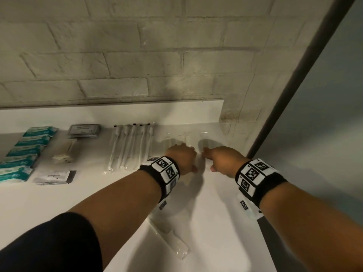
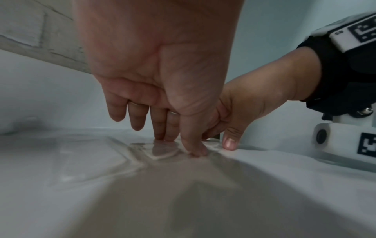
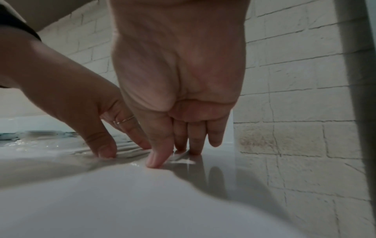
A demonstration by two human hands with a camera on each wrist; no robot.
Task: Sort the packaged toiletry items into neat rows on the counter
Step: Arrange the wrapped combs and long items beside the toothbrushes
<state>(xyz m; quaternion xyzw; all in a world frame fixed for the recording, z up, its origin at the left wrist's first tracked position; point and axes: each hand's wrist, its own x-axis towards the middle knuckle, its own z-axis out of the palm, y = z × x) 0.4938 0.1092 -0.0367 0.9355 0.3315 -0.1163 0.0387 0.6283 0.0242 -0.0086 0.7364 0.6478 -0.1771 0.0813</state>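
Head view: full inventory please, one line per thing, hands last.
teal packets: about five, teal and white, a row at the counter's far left.
grey packets: small stack, grey, back of counter.
beige packet: one, clear wrap, in front of the grey stack.
white sachets: small stack, white, near edge.
long sticks: a row, white in clear wrap, middle.
clear packets: count unclear, under the fingertips.
clear sleeve: one, in the sink.
left hand, right hand: fingertips pressing clear packets.
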